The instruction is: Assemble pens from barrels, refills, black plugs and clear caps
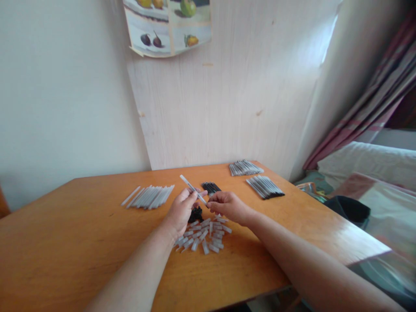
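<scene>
My left hand (pixel 183 209) is closed round a translucent white pen barrel (pixel 192 187), which slants from upper left to lower right. At the barrel's lower end, the thumb and fingers of my right hand (pixel 229 206) are pinched together. A small dark bit shows at those fingertips, too small to make out. Below my hands lie a heap of small black parts (pixel 196 214) and many short translucent pen caps (pixel 203 235). Just behind my hands is a bundle of thin black-tipped sticks (pixel 210 187), partly hidden by my fingers.
A row of translucent barrels (pixel 151 197) lies on the wooden table (pixel 81 242) at left. Two rows of dark-filled pens, a nearer one (pixel 264 187) and a farther one (pixel 245 167), lie at right. Beyond the table's right edge stands a black container (pixel 347 210) beside a bed.
</scene>
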Motion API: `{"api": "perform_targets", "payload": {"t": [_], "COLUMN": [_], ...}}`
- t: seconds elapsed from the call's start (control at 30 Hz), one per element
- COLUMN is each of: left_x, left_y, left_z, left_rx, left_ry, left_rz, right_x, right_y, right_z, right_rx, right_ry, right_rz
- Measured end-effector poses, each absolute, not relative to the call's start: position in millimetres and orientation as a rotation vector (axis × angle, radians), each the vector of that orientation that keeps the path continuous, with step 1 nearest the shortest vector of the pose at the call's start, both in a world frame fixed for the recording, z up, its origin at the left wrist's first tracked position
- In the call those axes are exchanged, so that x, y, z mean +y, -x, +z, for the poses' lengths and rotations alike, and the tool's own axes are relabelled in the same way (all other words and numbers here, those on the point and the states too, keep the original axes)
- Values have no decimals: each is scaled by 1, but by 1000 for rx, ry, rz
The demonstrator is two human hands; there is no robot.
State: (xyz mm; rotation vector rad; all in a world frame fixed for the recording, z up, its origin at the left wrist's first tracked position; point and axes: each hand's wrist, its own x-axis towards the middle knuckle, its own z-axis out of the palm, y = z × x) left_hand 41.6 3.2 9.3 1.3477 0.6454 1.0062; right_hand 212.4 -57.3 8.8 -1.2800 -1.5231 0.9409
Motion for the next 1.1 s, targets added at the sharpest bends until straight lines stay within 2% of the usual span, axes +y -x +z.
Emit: {"api": "perform_targets", "payload": {"t": [0.53,0.63,0.87,1.1], "left_x": [1,3,25,35], "left_y": [-41,-39,-32,-27], "left_z": [13,15,7,4], "left_rx": [651,738,823,872], "left_ry": [-1361,-1436,-1602,-1713], "left_rz": [1005,1073,1323,1404], "right_x": [-56,-55,-59,-62], "right_y": [-214,-224,-262,-310], "right_z": [10,12,31,41], "right_rx": [-1480,-1465,-1413,-1301], "right_ry": [1367,1445,1734,2036], "right_rz": [877,740,173,0]}}
